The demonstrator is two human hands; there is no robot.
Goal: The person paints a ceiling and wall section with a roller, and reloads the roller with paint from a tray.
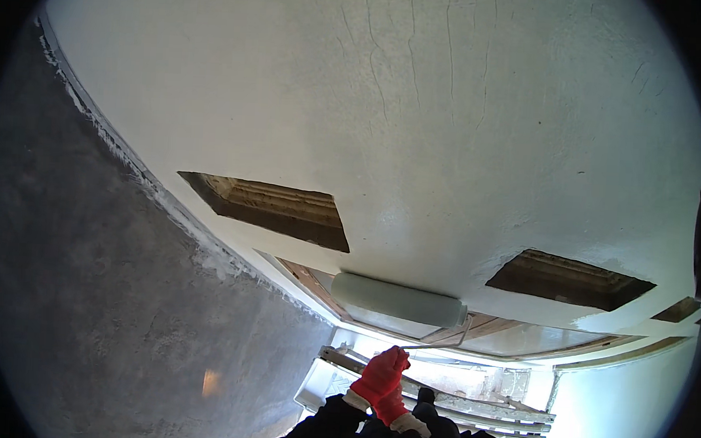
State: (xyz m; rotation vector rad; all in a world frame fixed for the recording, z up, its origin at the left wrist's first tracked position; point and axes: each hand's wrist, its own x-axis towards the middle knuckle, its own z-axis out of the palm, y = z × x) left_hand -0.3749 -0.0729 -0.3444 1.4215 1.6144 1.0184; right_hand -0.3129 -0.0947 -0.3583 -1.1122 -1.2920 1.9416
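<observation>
Both my hands wear red gloves and are closed round the handle of a paint roller, at the bottom centre of the head view. My left hand point(378, 375) is higher in the picture, and my right hand point(392, 407) is just below, partly behind it. A thin metal frame point(439, 346) runs from my grip to the long, pale roller sleeve point(396, 299). The sleeve lies against or very close to the white, cracked ceiling point(465, 146); I cannot tell if it touches. Much of the handle is hidden in my gloves.
Two cut openings point(268, 207) point(569, 280) sit in the ceiling, with smaller ones at right. A rough grey wall point(102, 269) fills the left side. Wood-edged recessed panels point(542, 340) lie beyond the roller. A slatted wooden structure point(491, 409) and a bright white wall point(610, 399) are lower right.
</observation>
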